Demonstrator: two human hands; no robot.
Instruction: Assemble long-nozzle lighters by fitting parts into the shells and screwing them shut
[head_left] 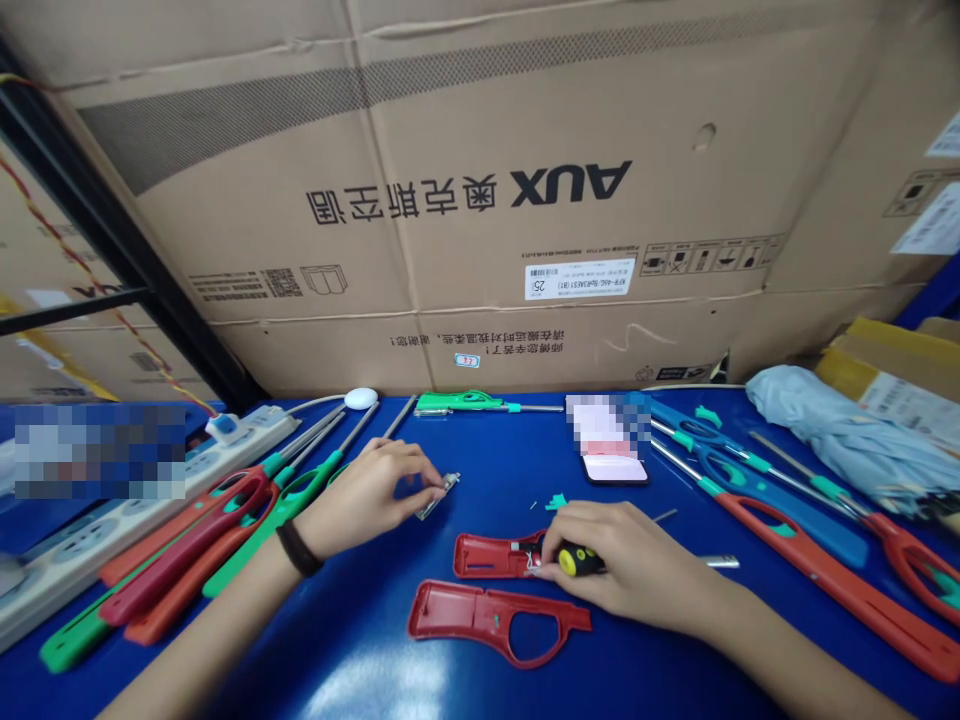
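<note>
My left hand (382, 492) pinches a small clear lighter fuel tank (438, 497) between thumb and fingers, low over the blue table. In my right hand (611, 560) is a screwdriver (573, 560) with a black and yellow handle, its grey shaft pointing away to the right. That hand's fingertips are at the inner parts of a red lighter shell half (480, 557), where a white wire shows; my fingers cover its right end. Closer to me lies the other red shell half (457, 612), with its open trigger loop. A metal tube end (721, 562) sticks out right of my hand.
Several long-necked lighters lie at left (180, 570) and right (832, 570). A green lighter (461, 400) and a phone (615, 468) are at the back. Turquoise bits (556, 501) lie mid-table. A power strip (150, 510) runs along the left; a large carton (450, 120) stands behind.
</note>
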